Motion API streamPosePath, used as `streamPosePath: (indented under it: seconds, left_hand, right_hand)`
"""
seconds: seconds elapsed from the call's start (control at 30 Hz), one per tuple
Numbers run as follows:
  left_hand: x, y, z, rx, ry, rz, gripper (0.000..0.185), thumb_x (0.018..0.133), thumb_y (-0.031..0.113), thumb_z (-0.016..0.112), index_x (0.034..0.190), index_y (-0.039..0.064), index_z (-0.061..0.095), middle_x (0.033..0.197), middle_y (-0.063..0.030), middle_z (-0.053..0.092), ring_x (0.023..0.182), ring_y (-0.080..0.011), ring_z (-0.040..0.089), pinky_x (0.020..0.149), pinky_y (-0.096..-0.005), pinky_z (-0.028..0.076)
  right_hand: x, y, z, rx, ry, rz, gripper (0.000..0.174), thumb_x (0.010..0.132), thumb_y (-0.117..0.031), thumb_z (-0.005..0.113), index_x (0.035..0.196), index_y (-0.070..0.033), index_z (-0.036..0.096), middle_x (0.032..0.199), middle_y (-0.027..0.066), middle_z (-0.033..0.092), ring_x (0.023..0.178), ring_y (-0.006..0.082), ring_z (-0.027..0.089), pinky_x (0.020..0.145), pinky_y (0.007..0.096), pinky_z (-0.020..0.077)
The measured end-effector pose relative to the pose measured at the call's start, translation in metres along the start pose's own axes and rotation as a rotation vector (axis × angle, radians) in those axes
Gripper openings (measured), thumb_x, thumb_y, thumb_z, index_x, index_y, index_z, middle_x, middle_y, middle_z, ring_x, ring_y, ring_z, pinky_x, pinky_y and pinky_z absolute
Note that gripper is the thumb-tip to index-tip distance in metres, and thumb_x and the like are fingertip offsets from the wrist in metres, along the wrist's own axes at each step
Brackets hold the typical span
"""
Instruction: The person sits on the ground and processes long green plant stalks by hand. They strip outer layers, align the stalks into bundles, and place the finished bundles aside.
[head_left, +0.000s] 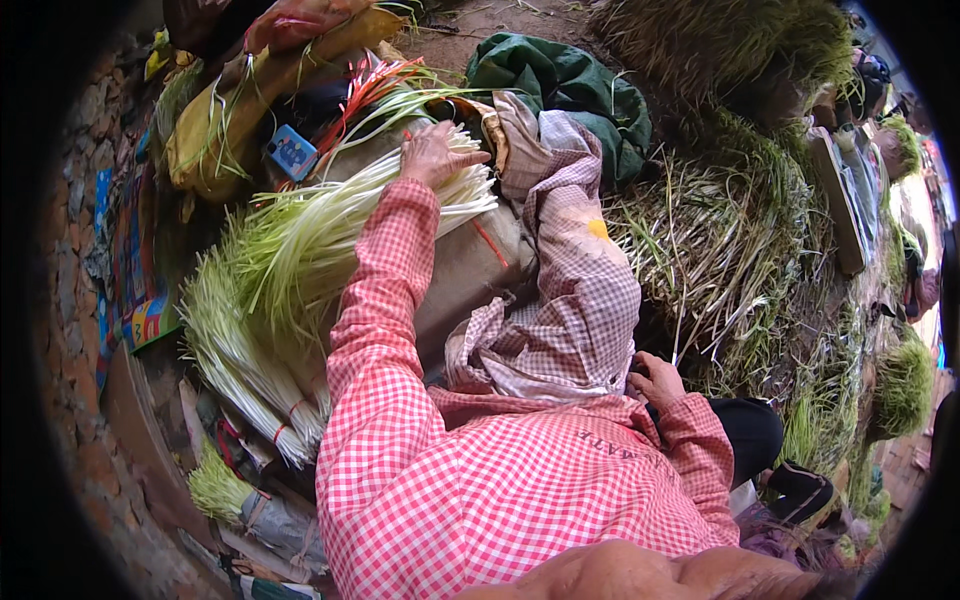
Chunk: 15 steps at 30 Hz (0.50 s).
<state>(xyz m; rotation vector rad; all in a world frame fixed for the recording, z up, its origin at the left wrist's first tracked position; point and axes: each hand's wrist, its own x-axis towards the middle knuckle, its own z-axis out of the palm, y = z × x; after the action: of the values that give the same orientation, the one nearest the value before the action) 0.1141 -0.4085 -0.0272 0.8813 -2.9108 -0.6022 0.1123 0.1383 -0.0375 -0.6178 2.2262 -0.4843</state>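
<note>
My left hand (433, 156) lies palm down with fingers spread over the white ends of a loose sheaf of pale, leafy chive-like stalks (330, 210). The sheaf rests on a brown-grey covered block (472, 274); its yellow-green leaves fan to the left. Bundles of similar stalks (247, 375), tied with red bands, lie below it. My right hand (658, 382) is low at my right side, against the edge of a checked cloth (577, 300) spread over my lap; its fingertips are partly hidden, so its grip cannot be made out.
A blue phone (292, 154) and red tie strips (364, 101) lie beyond the sheaf, near a yellow sack (206, 139). Green fabric (555, 82) is bunched ahead. Loose stalks (712, 240) are heaped on the right. A brick wall (71, 300) bounds the left.
</note>
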Motion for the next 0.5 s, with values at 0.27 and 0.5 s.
streamPosePath:
  seconds: [0.27,0.5]
  left_hand:
    - [-0.014,-0.021,-0.025,-0.068,0.117,0.189,0.097,0.058,0.046,0.086,0.136,0.004,0.045,0.137,-0.0180,0.048,0.127,-0.0324,0.046,0.108,-0.0397,0.036]
    - [-0.076,-0.031,-0.029,-0.076,0.253,0.335,0.025,0.068,0.016,0.078,0.090,0.008,0.070,0.111,-0.0114,0.062,0.107,-0.0291,0.057,0.093,-0.0380,0.046]
  right_hand:
    - [-0.001,-0.001,0.001,-0.018,-0.007,0.012,0.044,0.081,-0.031,0.066,0.115,-0.005,0.059,0.105,0.0203,0.065,0.094,0.0367,0.063,0.081,0.0418,0.0506]
    - [0.000,0.002,0.004,-0.049,-0.002,-0.037,0.045,0.080,-0.031,0.066,0.116,-0.005,0.058,0.104,0.0212,0.065,0.094,0.0376,0.063,0.081,0.0430,0.0502]
